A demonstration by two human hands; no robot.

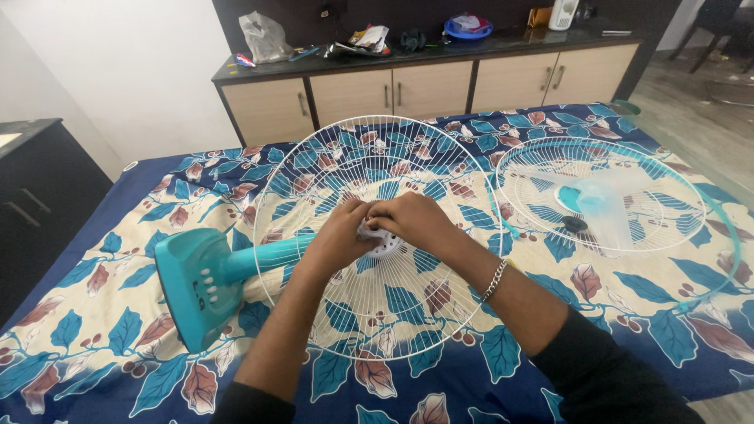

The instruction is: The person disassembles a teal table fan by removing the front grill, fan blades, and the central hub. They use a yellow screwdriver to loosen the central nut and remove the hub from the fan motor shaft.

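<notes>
A teal table fan lies on its side on a leaf-patterned bedsheet (pixel 94 314). Its base (pixel 192 286) with buttons points toward me at the left, and its neck (pixel 263 255) leads into a white wire rear guard (pixel 377 235). My left hand (pixel 338 235) and my right hand (pixel 412 220) meet at the white hub (pixel 383 245) in the guard's centre, fingers closed around it. A silver bracelet (pixel 495 279) is on my right wrist. The hub's middle is hidden under my fingers.
To the right lies a second white wire guard (pixel 675 180) with a teal rim (pixel 726 259), the pale blue fan blade (pixel 605 206) and a dark cap (pixel 574 224) on it. Behind stands a beige cabinet (pixel 428 90) with a cluttered dark top. A black cabinet (pixel 39 196) stands at left.
</notes>
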